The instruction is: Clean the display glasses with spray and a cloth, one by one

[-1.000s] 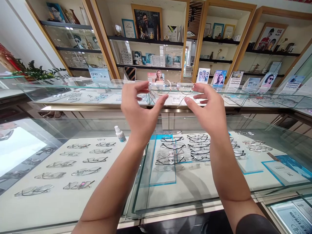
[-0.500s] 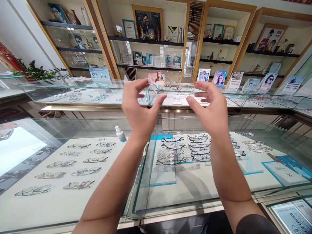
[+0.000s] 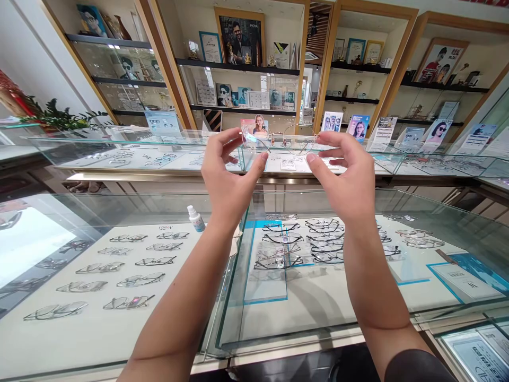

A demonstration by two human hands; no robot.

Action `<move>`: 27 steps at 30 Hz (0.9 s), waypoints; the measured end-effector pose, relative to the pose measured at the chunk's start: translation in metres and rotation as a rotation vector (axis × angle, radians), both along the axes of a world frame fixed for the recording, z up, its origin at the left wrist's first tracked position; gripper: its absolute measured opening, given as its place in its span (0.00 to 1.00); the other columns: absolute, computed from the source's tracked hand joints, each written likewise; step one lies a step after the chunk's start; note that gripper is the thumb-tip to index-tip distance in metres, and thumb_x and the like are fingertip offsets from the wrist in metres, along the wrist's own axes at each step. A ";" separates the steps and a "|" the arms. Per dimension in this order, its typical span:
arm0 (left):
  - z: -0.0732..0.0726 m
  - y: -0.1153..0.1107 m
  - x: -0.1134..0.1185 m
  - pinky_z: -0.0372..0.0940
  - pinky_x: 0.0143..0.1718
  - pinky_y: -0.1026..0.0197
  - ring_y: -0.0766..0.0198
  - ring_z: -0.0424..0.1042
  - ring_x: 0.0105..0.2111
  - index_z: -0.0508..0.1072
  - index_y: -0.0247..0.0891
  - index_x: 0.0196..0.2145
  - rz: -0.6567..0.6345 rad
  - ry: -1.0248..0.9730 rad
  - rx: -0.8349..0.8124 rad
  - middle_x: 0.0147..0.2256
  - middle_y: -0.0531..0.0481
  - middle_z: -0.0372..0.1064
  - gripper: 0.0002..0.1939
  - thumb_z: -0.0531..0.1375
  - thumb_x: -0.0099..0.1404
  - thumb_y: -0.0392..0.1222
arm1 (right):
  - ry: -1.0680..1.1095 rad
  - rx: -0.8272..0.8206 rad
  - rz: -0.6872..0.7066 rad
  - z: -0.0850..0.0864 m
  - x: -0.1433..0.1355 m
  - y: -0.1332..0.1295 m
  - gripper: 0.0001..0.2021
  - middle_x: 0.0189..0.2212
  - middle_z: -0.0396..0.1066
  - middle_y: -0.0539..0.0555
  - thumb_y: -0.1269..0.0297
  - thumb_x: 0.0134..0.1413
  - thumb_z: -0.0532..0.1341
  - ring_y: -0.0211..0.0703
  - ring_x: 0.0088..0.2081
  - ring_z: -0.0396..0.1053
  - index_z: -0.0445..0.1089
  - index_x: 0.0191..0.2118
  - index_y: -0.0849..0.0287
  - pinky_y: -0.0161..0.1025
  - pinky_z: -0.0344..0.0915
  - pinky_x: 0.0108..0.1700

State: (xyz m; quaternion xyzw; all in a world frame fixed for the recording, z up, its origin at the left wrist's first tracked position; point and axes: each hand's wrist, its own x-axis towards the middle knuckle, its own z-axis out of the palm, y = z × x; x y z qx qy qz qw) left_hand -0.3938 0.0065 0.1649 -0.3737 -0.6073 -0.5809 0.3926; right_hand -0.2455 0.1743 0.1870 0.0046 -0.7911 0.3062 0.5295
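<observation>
A pair of thin-rimmed round glasses is held up in front of me, above the far counter. My left hand grips its left side between fingers and thumb, near the hinge. On the other side, my right hand pinches the right end of the frame, its thumb by the lower rim. Both lenses are clear, so the counter and a picture card show through them. The temples are mostly hidden by the hands.
Below my arms stands a glass display case with several rows of eyeglass frames. A small white spray bottle stands left of my left forearm. Beyond runs another glass counter with upright picture cards.
The glasses have turned slightly, and a bluish reflection now shows on the left lens. Both hands have shifted a little to the right while keeping hold.
</observation>
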 end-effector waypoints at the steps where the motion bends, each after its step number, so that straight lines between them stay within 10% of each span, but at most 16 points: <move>1: 0.000 0.000 0.000 0.74 0.52 0.50 0.50 0.77 0.58 0.71 0.48 0.58 -0.004 0.004 0.000 0.58 0.44 0.74 0.29 0.72 0.64 0.56 | 0.001 -0.006 0.004 0.000 0.000 0.000 0.18 0.58 0.77 0.55 0.59 0.65 0.64 0.55 0.54 0.78 0.73 0.59 0.47 0.60 0.76 0.56; 27: -0.005 0.005 0.015 0.73 0.57 0.41 0.42 0.70 0.64 0.72 0.48 0.58 0.215 0.150 0.044 0.59 0.41 0.72 0.31 0.73 0.62 0.57 | 0.017 -0.084 0.063 -0.009 -0.024 0.017 0.12 0.55 0.78 0.56 0.52 0.70 0.60 0.52 0.57 0.77 0.73 0.52 0.49 0.53 0.75 0.57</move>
